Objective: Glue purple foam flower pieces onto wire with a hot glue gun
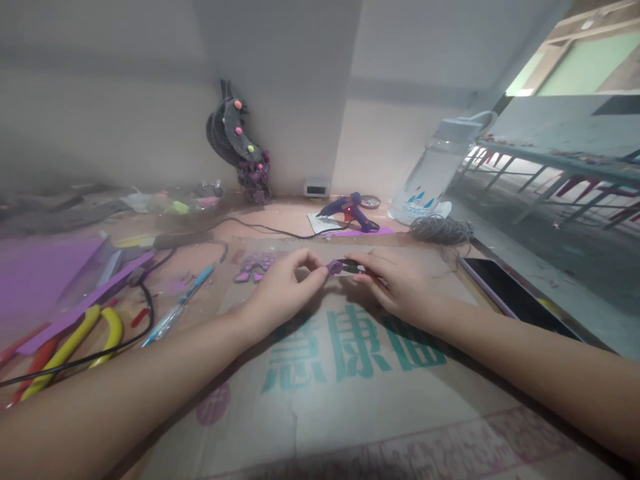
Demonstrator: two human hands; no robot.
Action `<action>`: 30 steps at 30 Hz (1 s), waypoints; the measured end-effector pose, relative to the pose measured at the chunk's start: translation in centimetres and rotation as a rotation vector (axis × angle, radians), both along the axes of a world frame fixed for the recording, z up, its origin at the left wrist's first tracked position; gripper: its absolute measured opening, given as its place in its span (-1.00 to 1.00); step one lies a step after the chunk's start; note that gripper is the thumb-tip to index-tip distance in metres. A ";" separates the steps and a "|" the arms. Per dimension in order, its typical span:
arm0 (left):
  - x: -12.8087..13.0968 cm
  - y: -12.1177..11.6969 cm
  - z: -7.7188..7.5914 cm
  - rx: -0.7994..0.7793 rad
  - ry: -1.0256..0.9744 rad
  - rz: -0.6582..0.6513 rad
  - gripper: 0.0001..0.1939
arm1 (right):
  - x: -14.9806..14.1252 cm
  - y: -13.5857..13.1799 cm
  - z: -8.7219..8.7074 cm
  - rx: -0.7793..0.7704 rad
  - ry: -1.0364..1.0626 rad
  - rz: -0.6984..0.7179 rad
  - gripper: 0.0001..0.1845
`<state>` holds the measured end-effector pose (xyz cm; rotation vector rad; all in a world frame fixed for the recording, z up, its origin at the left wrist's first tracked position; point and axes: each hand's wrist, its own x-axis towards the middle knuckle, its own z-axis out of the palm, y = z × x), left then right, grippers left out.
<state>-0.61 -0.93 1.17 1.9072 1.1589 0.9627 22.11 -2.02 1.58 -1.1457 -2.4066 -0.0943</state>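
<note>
My left hand [280,287] pinches a small purple piece [334,267] between thumb and fingers, above a flat sheet of cardboard [350,393] with green printed characters. My right hand [395,280] is closed on a small dark tool [353,267] whose tip meets the purple piece. Both hands rest low over the cardboard, close together. Several small purple cut shapes [254,268] lie just left of my left hand.
A blue glue gun [350,211] stands behind, its black cable [150,313] running left. Yellow-handled pliers [75,340], a blue pen [180,303] and purple foam sheets [45,273] lie left. A phone [515,297], grey twine [443,230] and a plastic bottle [435,173] sit right.
</note>
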 end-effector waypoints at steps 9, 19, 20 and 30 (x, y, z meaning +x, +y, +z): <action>0.1 -0.3 0.3 -0.027 -0.003 -0.047 -0.81 | 0.0 0.0 -0.1 -0.015 0.007 0.003 -0.59; 0.0 -0.1 0.2 0.038 0.026 -0.066 -0.82 | 0.1 -0.1 -0.2 -0.002 -0.005 0.016 -0.60; 0.0 -0.1 0.1 0.034 0.027 -0.066 -0.82 | 0.1 0.0 -0.3 -0.004 -0.002 0.017 -0.60; 0.0 -0.1 0.2 -0.042 -0.017 -0.054 -0.81 | -0.1 -0.1 -0.3 -0.067 0.112 0.000 -0.63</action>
